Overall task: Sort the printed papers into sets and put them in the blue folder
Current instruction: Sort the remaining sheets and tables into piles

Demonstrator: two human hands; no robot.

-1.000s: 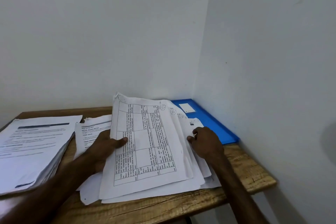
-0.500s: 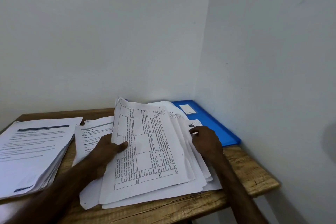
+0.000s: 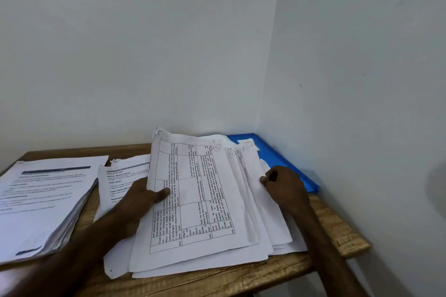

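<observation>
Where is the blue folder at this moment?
Head view: the blue folder lies in the far right corner of the table against the wall, partly covered by the fanned papers, beyond the right hand.

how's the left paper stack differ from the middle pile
The left stack lies neat, untouched; the middle pile is fanned, held by left hand and right hand. The left stack's top page bears a blue bar; the middle pile's shows a grid. Both are printed white paper.
</observation>
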